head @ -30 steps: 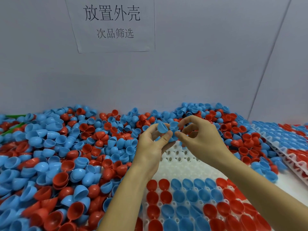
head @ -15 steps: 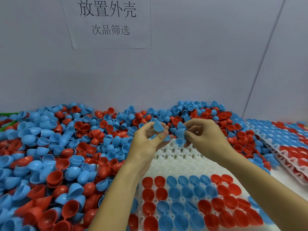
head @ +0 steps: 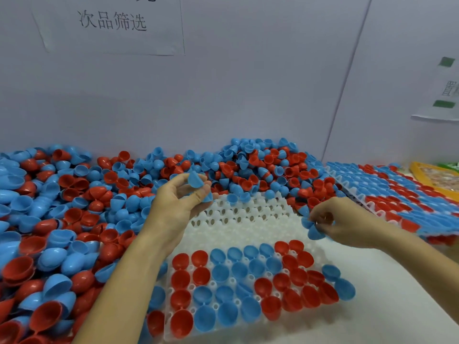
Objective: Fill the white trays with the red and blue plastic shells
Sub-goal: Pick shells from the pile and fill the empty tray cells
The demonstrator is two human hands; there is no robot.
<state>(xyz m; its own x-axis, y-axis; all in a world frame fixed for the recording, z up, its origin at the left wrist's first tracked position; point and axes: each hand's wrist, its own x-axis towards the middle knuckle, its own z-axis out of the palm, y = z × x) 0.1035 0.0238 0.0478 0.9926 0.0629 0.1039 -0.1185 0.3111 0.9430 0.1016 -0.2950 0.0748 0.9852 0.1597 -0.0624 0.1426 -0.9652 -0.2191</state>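
left hand (head: 178, 202): curling round blue shells (head: 196, 180), centre of frame
right hand (head: 332, 219): pinching a blue shell (head: 315, 233), right of centre
white tray (head: 238, 219): lying below, its near rows filling the bottom middle

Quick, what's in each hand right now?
Left hand: holding blue shells in curled fingers.
Right hand: pinching a blue shell.
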